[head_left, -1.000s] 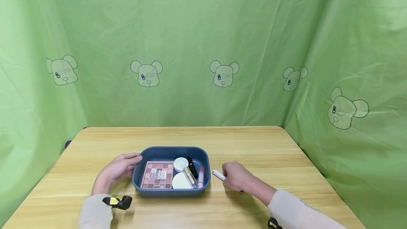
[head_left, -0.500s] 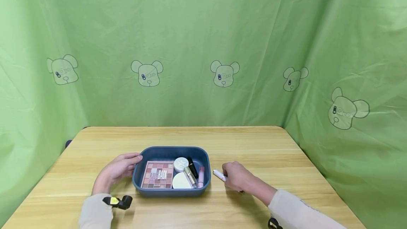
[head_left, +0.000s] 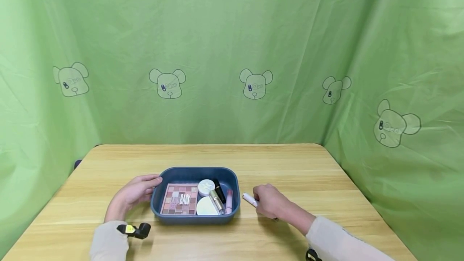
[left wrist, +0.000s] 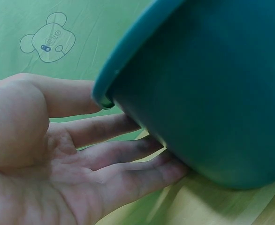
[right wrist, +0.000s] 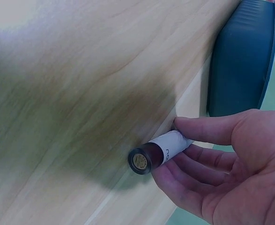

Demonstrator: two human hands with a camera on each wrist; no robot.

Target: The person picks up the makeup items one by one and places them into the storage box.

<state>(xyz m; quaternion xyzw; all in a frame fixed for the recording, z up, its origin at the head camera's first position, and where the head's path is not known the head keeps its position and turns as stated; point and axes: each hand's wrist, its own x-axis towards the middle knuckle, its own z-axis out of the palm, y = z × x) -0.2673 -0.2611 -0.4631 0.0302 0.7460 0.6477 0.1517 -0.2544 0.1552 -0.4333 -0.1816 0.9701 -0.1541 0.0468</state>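
Observation:
In the head view, my left hand (head_left: 135,192) holds the left end of a dark blue box (head_left: 193,220). Its thumb lies at the rim, and in the left wrist view the other fingers (left wrist: 128,183) touch the outer wall from below. A makeup palette (head_left: 177,199), a round white jar (head_left: 206,187), a white compact (head_left: 206,206), a gold lipstick (head_left: 216,201), a black tube (head_left: 219,190) and a pink tube (head_left: 229,201) lie inside. Right of the box, my right hand (head_left: 270,201) pinches a white and dark red lip gloss tube (right wrist: 158,152) just above the table.
The box stands on a wooden table (head_left: 290,164). A green curtain (head_left: 210,116) printed with bear heads surrounds its back and sides.

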